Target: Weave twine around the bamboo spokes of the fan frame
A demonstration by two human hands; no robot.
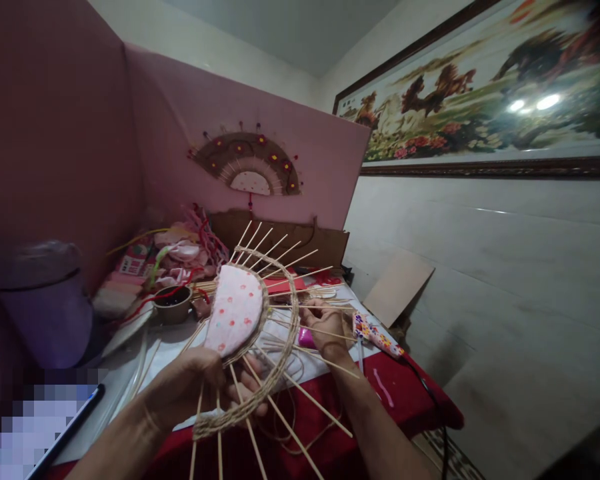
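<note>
A half-round fan [237,313] is tilted up in front of me, with thin wooden sticks fanning outward. White cloth with pink spots covers its centre, and braided twine [294,293] curves across the sticks farther out. My left hand [205,383] grips the fan low on the left, its fingers partly hidden behind the sticks and twine. At the right side, my right hand [326,325] has its fingertips pinched by a stick at the outer twine band. Loose twine [313,445] hangs below over the red cloth.
A flower-patterned glue gun [377,335] with a black cable lies right. Behind stand a brown cup [173,305] and a heap of pink materials [180,250]. A finished-looking fan [250,160] hangs on the pink panel. A lidded bin [40,307] stands left.
</note>
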